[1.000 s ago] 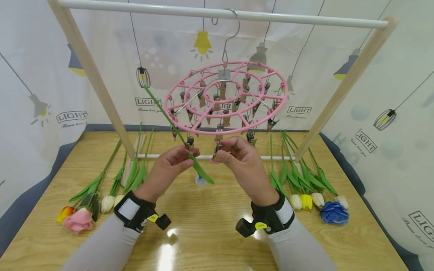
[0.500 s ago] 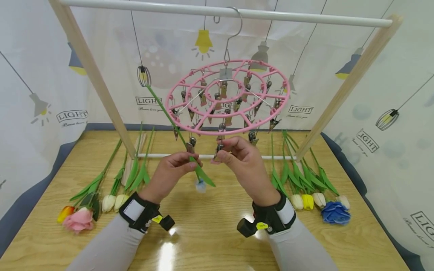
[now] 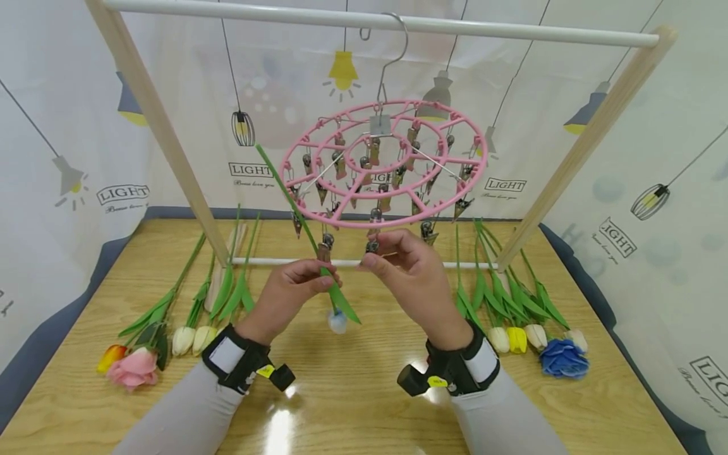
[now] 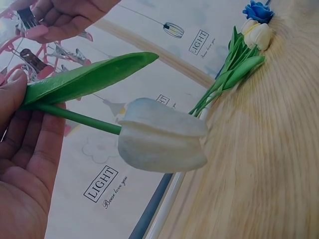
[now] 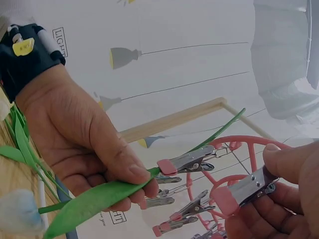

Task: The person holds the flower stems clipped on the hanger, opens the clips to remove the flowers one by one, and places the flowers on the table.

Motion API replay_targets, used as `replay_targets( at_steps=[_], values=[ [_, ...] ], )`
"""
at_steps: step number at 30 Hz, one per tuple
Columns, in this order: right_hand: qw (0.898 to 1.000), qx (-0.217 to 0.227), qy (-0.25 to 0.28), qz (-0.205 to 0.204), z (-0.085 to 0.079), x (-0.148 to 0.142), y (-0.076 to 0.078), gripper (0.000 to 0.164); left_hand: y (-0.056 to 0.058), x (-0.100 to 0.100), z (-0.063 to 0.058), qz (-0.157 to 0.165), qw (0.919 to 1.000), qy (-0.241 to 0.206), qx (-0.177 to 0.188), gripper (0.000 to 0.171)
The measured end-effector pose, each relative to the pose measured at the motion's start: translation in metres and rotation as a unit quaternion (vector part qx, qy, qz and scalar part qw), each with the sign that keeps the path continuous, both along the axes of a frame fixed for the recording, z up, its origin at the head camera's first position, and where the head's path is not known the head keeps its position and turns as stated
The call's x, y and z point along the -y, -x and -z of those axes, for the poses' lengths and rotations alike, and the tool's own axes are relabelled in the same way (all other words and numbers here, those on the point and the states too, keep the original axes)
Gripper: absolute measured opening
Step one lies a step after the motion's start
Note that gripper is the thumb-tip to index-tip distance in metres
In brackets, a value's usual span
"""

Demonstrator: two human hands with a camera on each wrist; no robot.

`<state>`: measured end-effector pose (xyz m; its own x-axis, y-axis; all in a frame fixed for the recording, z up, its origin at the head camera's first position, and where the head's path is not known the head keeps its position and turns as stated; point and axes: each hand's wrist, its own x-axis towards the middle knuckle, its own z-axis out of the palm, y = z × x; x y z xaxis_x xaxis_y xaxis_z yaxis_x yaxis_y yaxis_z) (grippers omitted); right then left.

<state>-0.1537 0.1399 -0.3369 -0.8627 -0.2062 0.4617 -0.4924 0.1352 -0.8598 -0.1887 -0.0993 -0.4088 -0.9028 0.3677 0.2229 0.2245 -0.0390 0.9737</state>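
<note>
My left hand [image 3: 290, 294] pinches an artificial white tulip [image 4: 159, 137] by its green stem, beside the leaf. The bloom has a bluish tint and points down, while the stem slants up past the front left of a pink round clip hanger [image 3: 483, 151]. A metal clip with pink tips [image 5: 184, 162] lies against the stem just above the left fingers; whether it grips the stem I cannot tell. My right hand [image 3: 412, 275] holds another pink-tipped clip [image 5: 249, 189] between thumb and fingers, at the hanger's front. That clip's jaws look closed with nothing between them.
The hanger hooks over a white bar [image 3: 483, 28] on a wooden frame [image 3: 586, 145]. Several flowers lie left on the table [image 3: 364, 392], including a pink rose [image 3: 133, 368]. More lie right, with a yellow tulip [image 3: 517, 340] and a blue rose [image 3: 564, 358].
The left hand has moved slightly right and down, and the tulip with it, so its bloom shows lower and more fully. The right hand keeps its hold on the clip, nearly still.
</note>
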Motion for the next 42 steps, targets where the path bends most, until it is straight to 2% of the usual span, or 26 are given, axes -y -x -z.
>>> replay_targets(
  at_steps=[4, 8, 11, 15, 17, 19, 22, 25, 31, 34, 38, 42],
  values=[
    [0.997, -0.043, -0.053, 0.043, -0.003, -0.001, -0.001, 0.034, -0.001, -0.001, 0.000, 0.001, 1.0000, 0.002, -0.005, 0.026],
    [0.986, -0.102, -0.108, 0.077, -0.007, -0.004, -0.006, 0.040, -0.003, -0.002, -0.001, -0.001, 0.9999, 0.002, -0.010, 0.026],
    [0.967, -0.151, -0.159, 0.127, -0.012, -0.006, -0.013, 0.041, -0.005, -0.003, -0.002, -0.001, 0.9999, 0.001, -0.012, 0.024],
    [0.933, -0.210, -0.207, 0.205, -0.016, -0.008, -0.024, 0.044, -0.008, -0.005, -0.002, 0.008, 0.9998, -0.003, -0.016, 0.020],
    [0.920, -0.241, -0.212, 0.225, -0.017, -0.008, -0.029, 0.044, -0.010, -0.006, -0.003, 0.014, 0.9997, -0.007, -0.020, 0.018],
    [0.914, -0.269, -0.205, 0.224, -0.018, -0.006, -0.034, 0.044, -0.011, -0.008, -0.003, 0.016, 0.9995, -0.011, -0.026, 0.018],
    [0.923, -0.284, -0.185, 0.183, -0.017, -0.002, -0.040, 0.045, -0.012, -0.011, -0.004, 0.012, 0.9993, -0.007, -0.034, 0.021],
    [0.940, -0.270, -0.164, 0.129, -0.015, 0.006, -0.041, 0.049, -0.013, -0.013, -0.004, 0.005, 0.9991, 0.006, -0.041, 0.025],
    [0.975, -0.175, -0.124, 0.059, -0.005, 0.016, -0.027, 0.052, -0.016, -0.018, -0.006, 0.008, 0.9985, 0.012, -0.054, 0.021],
    [0.988, -0.118, -0.096, 0.035, 0.001, 0.019, -0.018, 0.051, -0.018, -0.020, -0.005, 0.012, 0.9984, 0.002, -0.054, 0.020],
    [0.998, -0.051, -0.048, 0.004, 0.006, 0.020, -0.011, 0.045, -0.020, -0.024, -0.004, 0.026, 0.9981, -0.010, -0.055, 0.024],
    [1.000, 0.007, 0.001, -0.006, 0.009, 0.021, -0.009, 0.035, -0.021, -0.028, -0.004, 0.037, 0.9976, -0.018, -0.056, 0.026]
  ],
)
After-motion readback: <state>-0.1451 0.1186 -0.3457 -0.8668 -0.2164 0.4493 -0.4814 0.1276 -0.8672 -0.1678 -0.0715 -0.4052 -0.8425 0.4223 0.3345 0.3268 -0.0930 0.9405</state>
